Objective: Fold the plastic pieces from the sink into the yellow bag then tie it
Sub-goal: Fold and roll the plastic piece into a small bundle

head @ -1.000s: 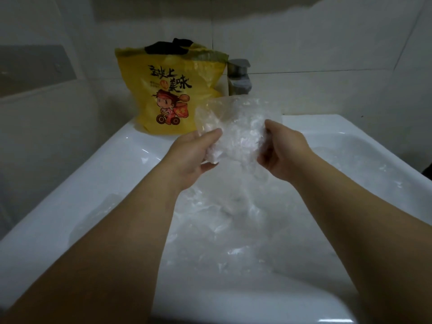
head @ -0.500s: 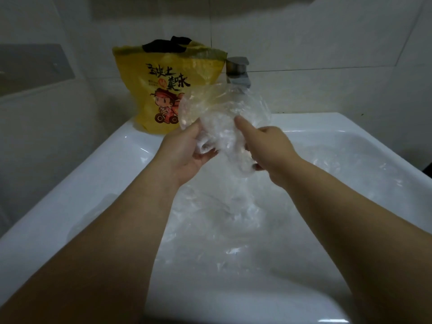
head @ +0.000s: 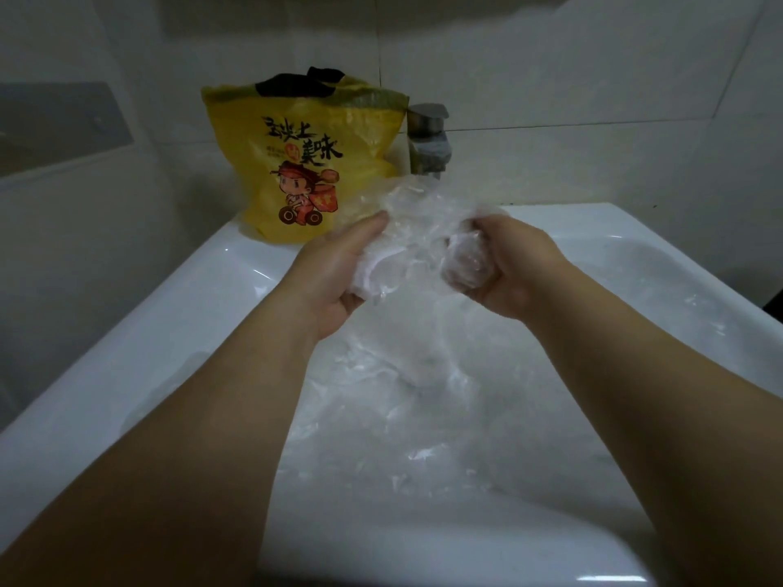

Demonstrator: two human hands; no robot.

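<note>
Head view. Your sink (head: 237,281) holds a loose heap of clear plastic pieces (head: 402,417) spread across its basin. The yellow bag (head: 296,163) stands upright on the sink's back left corner, mouth open, with a dark item (head: 296,84) showing at the top. The tap (head: 426,141) stands behind the sink, just right of the bag. Above the sink's back half you hold one crumpled plastic piece (head: 419,230) between both hands. Your left hand (head: 339,269) grips its left side, thumb on top, fingers curled beneath. Your right hand (head: 508,264) is fisted round its bunched right end.
</note>
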